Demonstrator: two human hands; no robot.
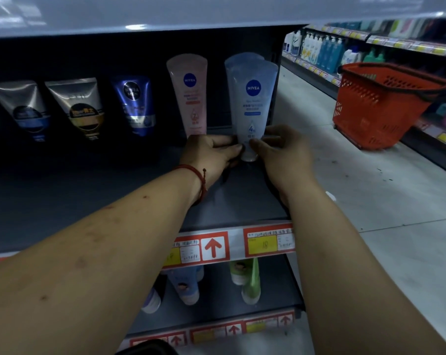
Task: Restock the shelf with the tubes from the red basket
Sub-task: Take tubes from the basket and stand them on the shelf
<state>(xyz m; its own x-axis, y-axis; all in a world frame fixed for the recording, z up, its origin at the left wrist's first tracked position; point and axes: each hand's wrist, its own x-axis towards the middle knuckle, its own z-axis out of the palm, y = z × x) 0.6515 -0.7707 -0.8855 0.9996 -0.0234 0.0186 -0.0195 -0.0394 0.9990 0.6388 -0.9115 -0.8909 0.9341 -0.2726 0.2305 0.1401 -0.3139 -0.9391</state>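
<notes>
Fingers (233,147) of both hands pinch the cap end of a pale blue tube (252,98), the left hand (211,153) from one side and the right hand (277,149) from the other, as it stands cap-down on the dark shelf (76,201). The two-sided hold appears meant to keep the tall, top-heavy tube upright and to square its label to the aisle.

The tube is translucent blue-white, with a round dark-blue Nivea logo, blue print beneath it and a flat crimped seal at the top. It stands at the right end of the shelf, directly in front of a matching tube (245,57) whose top edge shows behind it, and just beside a pink tube (191,98) of the same brand. Further left, men's tubes (134,106) in darker colours line the back.

A red cord bracelet (199,175) circles the left wrist. The red basket (381,103) sits on the aisle floor, well apart to the right; its contents cannot be seen.
</notes>
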